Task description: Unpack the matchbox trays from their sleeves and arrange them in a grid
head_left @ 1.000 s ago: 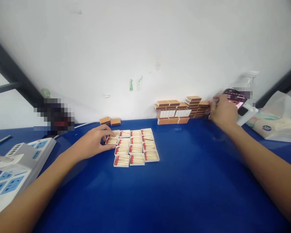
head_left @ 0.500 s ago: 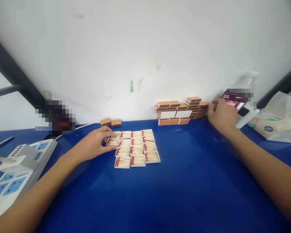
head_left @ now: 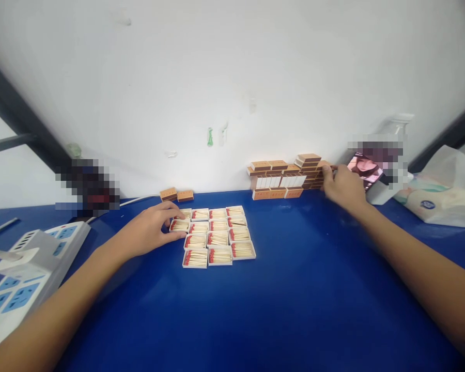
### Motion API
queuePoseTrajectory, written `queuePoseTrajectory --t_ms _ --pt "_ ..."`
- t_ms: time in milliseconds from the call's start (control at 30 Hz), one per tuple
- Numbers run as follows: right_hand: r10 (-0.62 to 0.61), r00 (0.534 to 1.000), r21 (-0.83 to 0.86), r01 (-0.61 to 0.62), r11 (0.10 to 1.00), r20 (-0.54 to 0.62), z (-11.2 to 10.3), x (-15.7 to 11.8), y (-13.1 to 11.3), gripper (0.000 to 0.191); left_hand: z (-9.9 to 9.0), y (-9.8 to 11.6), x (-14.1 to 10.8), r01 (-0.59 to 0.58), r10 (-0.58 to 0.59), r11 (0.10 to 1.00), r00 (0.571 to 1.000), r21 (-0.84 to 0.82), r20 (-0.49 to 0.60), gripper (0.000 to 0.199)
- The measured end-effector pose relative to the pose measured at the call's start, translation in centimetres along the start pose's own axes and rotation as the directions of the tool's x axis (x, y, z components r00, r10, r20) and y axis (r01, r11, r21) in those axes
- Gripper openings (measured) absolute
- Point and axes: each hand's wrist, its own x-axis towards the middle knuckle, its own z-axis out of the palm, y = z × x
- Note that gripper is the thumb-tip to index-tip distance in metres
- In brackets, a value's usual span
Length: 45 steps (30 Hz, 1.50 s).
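Note:
My left hand (head_left: 153,227) is at the left edge of a block of open matchbox trays (head_left: 219,256) filled with red-tipped matches. Its thumb and fingers sit on either side of one matchbox tray (head_left: 179,226), which lies on the blue table. My right hand (head_left: 345,187) reaches the right end of a stack of closed matchboxes (head_left: 278,194) by the wall. Thumb and forefinger close on a matchbox (head_left: 324,164) at the top of that end; the other fingers are partly hidden.
Two small piles of matchboxes (head_left: 185,196) stand by the wall on the left. A phone (head_left: 366,170) leans behind my right hand, beside a tissue pack (head_left: 437,204). A power strip (head_left: 21,297) with a plugged-in adapter lies at left, its white cable running to the wall.
My right hand has moved left, from in front of the phone to the end matchbox of the stack, uncovering more of the screen. My left hand has stayed in place.

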Motion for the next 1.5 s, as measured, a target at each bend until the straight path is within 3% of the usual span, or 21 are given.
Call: queuePoseTrajectory --t_ms 233,533,633,700,767,833,900,1000,1133,1300,1400,1433,1500 --pt "0.012 0.993 0.075 -0.003 0.997 -0.117 -0.1 -0.7 -0.1 0.059 -0.2 0.3 0.2 0.05 -0.049 0.998 0.999 0.048 -0.017 0.053" --pt "-0.081 0.96 0.17 0.13 0.977 -0.27 -1.0 -2.4 -1.1 0.042 -0.2 -0.5 0.4 0.057 -0.059 0.998 0.997 -0.028 -0.058 0.065" --pt "-0.086 0.952 0.192 0.147 0.97 -0.293 -1.1 -2.6 -1.2 0.038 -0.7 -1.2 0.4 0.065 -0.071 0.997 0.989 -0.045 -0.128 0.069" --pt "-0.09 0.948 0.207 0.158 0.965 -0.305 -1.2 -2.7 -1.2 0.038 -1.0 -1.9 0.4 0.116 -0.109 0.993 0.959 0.009 -0.263 0.055" --pt "-0.097 0.945 0.221 0.172 0.96 -0.313 -1.2 -2.7 -1.3 0.037 -1.2 -2.9 0.5 0.193 -0.132 0.976 0.894 0.103 -0.428 0.044" --pt "-0.108 0.942 0.231 0.188 0.955 -0.319 -1.1 -2.8 -1.4 0.037 -1.0 -4.0 0.8 0.237 -0.119 0.957 0.846 0.166 -0.519 0.042" --pt "-0.12 0.938 0.237 0.204 0.95 -0.325 -1.0 -2.9 -1.4 0.036 -0.3 -5.1 1.2 0.246 -0.145 0.96 0.848 0.135 -0.511 0.046" --pt "-0.133 0.933 0.243 0.221 0.944 -0.333 -0.7 -3.0 -1.6 0.033 1.3 -6.0 1.8 0.317 -0.279 0.948 0.846 0.009 -0.455 0.06" --pt "-0.128 0.928 0.267 0.229 0.936 -0.349 -0.9 -3.3 -2.0 0.031 2.4 -6.2 2.2 0.353 -0.331 0.935 0.825 -0.039 -0.458 0.052" --pt "-0.071 0.906 0.416 0.26 0.871 -0.418 -2.1 -3.9 -3.0 0.028 1.7 -5.1 2.0 0.383 -0.37 0.919 0.746 -0.099 -0.554 0.043" --pt "-0.02 0.952 0.66 0.228 0.716 -0.307 -3.0 -5.6 -4.7 0.027 1.4 -2.6 1.7 0.322 -0.401 0.916 0.691 -0.24 -0.601 0.042" --pt "-0.035 0.982 0.759 0.167 0.629 -0.187 -3.4 -6.6 -5.5 0.028 1.4 -1.3 1.5 0.259 -0.396 0.917 0.694 -0.305 -0.602 0.041" --pt "-0.153 0.988 0.836 0.077 0.544 0.009 -4.1 -9.4 -7.4 0.036 1.6 1.7 1.1 0.165 -0.344 0.926 0.742 -0.34 -0.576 0.039"
